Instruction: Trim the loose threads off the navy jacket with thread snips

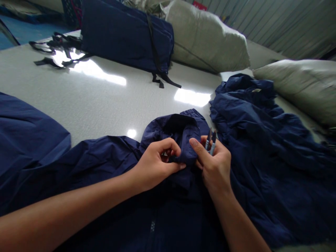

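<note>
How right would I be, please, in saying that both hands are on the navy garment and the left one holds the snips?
Not quite: the head view shows the snips in the right hand, not the left hand; both are on the navy garment.

Two hands are in view: one left hand (154, 162) and one right hand (217, 164). There is one pair of scissors (212, 145), with two blades. One garment (168, 206) shows one zip (152, 225); whether the cloth (28, 126) at the left is a second piece cannot be told. There is one heap of clothes (257, 140), its pieces uncountable, with one tag (256, 90); one big bundle (123, 38); at least two large sacks (207, 36); one desk (105, 105); and one red sign (199, 5). The tangled straps (45, 62) are too jumbled to number.
</note>
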`<action>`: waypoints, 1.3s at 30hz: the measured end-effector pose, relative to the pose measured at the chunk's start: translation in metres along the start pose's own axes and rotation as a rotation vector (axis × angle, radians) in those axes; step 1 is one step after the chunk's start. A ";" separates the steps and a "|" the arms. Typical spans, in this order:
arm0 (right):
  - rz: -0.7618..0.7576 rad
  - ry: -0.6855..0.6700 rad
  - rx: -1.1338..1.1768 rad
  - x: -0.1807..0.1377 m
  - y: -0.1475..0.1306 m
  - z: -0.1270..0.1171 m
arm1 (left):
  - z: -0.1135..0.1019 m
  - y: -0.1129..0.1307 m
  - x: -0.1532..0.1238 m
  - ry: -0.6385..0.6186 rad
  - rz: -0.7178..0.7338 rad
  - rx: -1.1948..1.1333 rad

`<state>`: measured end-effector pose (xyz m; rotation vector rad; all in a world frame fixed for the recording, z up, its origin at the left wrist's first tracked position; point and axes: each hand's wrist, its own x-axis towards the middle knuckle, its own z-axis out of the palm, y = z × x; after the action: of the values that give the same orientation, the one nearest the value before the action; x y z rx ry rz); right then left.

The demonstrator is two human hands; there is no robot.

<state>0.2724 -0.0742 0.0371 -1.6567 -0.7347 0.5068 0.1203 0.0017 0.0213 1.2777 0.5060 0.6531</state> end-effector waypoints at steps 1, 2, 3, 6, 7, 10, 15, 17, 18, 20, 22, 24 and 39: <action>0.029 -0.043 0.035 0.000 0.000 0.000 | 0.000 0.000 -0.001 -0.002 0.021 0.019; 0.057 -0.094 0.075 -0.001 -0.001 -0.001 | 0.001 0.000 -0.002 -0.003 0.037 0.037; 0.079 -0.143 0.114 -0.001 -0.001 -0.001 | 0.001 0.000 -0.003 -0.006 0.050 0.053; 0.107 -0.215 0.206 -0.002 -0.004 0.000 | 0.001 -0.001 -0.005 -0.014 0.079 0.082; 0.110 -0.219 0.232 -0.002 -0.005 0.001 | 0.001 -0.001 -0.005 -0.013 0.084 0.088; 0.109 -0.216 0.284 -0.002 -0.007 0.002 | 0.000 0.001 -0.006 -0.001 0.045 0.102; 0.067 -0.214 0.271 -0.004 -0.006 0.000 | -0.001 0.009 -0.005 0.015 -0.044 0.047; 0.046 -0.221 0.257 -0.006 -0.004 -0.001 | -0.001 0.011 -0.004 0.009 -0.052 0.049; 0.038 -0.228 0.253 -0.007 -0.004 -0.001 | 0.000 0.011 -0.003 0.000 -0.056 0.055; 0.027 -0.242 0.254 -0.009 -0.003 -0.001 | 0.000 0.010 -0.001 -0.022 -0.072 0.041; 0.024 -0.247 0.263 -0.009 -0.002 -0.001 | -0.001 0.009 0.000 -0.035 -0.102 -0.022; 0.029 -0.245 0.280 -0.007 -0.002 -0.001 | -0.002 0.007 0.002 -0.013 -0.121 -0.075; 0.097 -0.386 0.475 -0.004 -0.020 -0.003 | -0.001 0.009 0.003 0.148 -0.041 -0.076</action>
<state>0.2680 -0.0777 0.0567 -1.1632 -0.7420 1.0069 0.1204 0.0056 0.0299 1.1496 0.6218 0.7291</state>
